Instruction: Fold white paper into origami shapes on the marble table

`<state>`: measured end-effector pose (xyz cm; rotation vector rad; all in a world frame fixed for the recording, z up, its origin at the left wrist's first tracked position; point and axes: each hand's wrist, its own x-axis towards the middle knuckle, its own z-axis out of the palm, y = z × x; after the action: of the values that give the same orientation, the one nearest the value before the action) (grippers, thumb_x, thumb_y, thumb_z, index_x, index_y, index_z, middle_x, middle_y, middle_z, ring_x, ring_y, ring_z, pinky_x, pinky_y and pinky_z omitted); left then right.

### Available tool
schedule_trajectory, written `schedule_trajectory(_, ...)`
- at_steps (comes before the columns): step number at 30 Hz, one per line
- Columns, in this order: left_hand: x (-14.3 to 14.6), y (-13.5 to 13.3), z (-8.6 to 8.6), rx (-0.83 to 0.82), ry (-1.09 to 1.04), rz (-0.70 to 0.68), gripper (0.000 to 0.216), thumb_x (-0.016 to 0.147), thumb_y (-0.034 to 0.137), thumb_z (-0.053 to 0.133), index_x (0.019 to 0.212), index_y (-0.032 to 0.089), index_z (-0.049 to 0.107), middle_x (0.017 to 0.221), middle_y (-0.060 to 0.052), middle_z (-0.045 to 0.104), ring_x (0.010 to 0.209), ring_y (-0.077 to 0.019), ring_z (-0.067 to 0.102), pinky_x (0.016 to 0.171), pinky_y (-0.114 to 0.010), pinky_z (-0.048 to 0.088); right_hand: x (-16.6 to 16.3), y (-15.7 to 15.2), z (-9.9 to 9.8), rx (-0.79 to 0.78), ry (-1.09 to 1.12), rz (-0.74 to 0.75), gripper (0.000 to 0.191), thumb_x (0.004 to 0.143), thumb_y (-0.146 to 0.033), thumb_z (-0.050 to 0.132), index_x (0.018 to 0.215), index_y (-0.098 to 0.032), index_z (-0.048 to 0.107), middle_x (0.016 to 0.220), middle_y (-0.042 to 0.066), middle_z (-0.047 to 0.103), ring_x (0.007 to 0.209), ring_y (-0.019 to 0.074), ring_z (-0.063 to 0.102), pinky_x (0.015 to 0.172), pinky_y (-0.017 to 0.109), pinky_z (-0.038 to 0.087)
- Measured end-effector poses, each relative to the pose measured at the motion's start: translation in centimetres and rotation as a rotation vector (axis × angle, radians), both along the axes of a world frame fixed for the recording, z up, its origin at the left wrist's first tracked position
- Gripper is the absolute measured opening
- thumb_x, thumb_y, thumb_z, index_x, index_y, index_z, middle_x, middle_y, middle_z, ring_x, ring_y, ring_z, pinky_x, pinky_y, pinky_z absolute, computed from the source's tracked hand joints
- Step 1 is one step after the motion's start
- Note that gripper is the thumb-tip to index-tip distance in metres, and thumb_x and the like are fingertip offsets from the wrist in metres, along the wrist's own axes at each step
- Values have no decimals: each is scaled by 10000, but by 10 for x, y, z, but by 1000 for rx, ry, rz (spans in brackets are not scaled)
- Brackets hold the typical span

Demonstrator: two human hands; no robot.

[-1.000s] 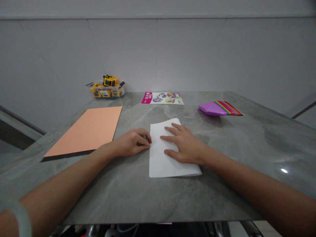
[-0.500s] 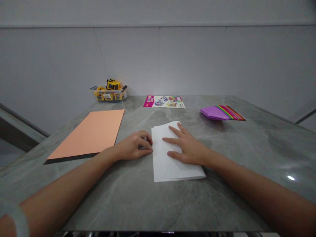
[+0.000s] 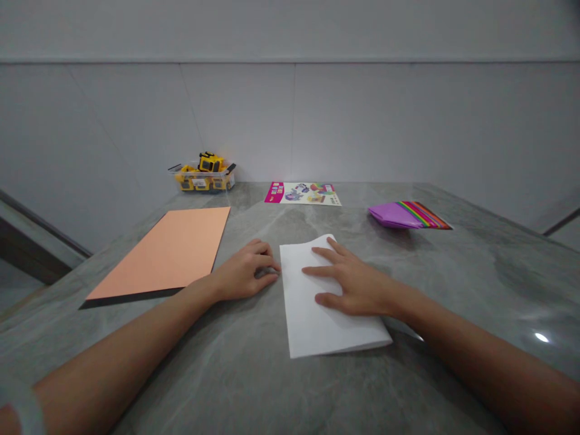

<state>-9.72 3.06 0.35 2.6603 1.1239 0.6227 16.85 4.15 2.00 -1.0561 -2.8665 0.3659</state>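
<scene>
A folded sheet of white paper lies on the grey table in front of me, its open layers showing slightly along the near edge. My right hand rests on it with fingers spread, pressing flat across its middle and right side. At the paper's left edge is my left hand, resting on the table. Its fingers are loosely curled, with a small gap between thumb and forefinger, and the fingertips reach the edge. Nothing shows between them.
Orange card sheets over a dark layer lie to the left. A clear box of yellow toy vehicles stands at the back left. Behind the paper is a printed booklet; a purple packet with rainbow stripes lies right. A wall closes the back.
The paper has shifted a little toward me and turned slightly, its near edge now lower. My right hand moved with it, still spread. My left thumb and forefinger are a bit further apart.
</scene>
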Motion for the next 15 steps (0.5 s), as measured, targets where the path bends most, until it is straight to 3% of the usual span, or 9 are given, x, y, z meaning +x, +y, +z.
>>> schedule_trajectory(4, 0, -1, 2, -15, 31, -50, 139, 829, 200, 580, 847, 193, 718, 852, -53, 570, 861, -181, 512, 790, -302, 420, 1, -4, 7, -9, -15, 10, 554, 769, -476, 605, 1286, -289, 541, 1451, 96, 354, 1378, 380, 131, 1099, 541, 112)
schedule_trajectory(10, 4, -1, 2, -36, 60, -73, 185, 854, 225, 542, 901, 206, 720, 864, -59, 588, 875, -179, 531, 795, -290, 428, 0, -4, 5, -24, -8, 24, 567, 765, -474, 614, 1301, -316, 518, 1490, 73, 289, 1384, 395, 64, 1087, 560, 133)
schedule_trajectory(12, 0, 2, 2, -8, 140, 101, 209, 846, 284, 545, 972, 239, 706, 944, -64, 603, 947, -199, 534, 851, -313, 423, 0, -3, 3, -26, -6, 24, 576, 767, -480, 612, 1310, -320, 505, 1496, 70, 275, 1385, 397, 51, 1084, 570, 128)
schedule_trajectory(13, -5, 5, 3, 19, 184, 257, 255, 840, 322, 541, 1037, 244, 684, 1014, -81, 602, 1008, -230, 524, 891, -355, 409, -1, -3, 3, -27, -7, 22, 577, 770, -480, 610, 1313, -322, 501, 1498, 69, 271, 1386, 396, 48, 1083, 573, 129)
schedule_trajectory(14, -12, 9, 3, 50, 240, 505, 316, 827, 375, 541, 1101, 265, 653, 1090, -86, 593, 1073, -258, 504, 933, -395, 386, -1, -2, 2, -30, -7, 20, 577, 773, -481, 607, 1316, -322, 497, 1499, 67, 269, 1386, 394, 46, 1083, 574, 131)
schedule_trajectory(15, -22, 14, 4, 67, 248, 679, 423, 827, 412, 513, 1187, 209, 599, 1165, -152, 559, 1131, -340, 465, 934, -505, 357, -1, -2, 2, -32, -8, 19, 577, 776, -483, 604, 1319, -321, 494, 1500, 67, 268, 1387, 392, 44, 1083, 572, 134)
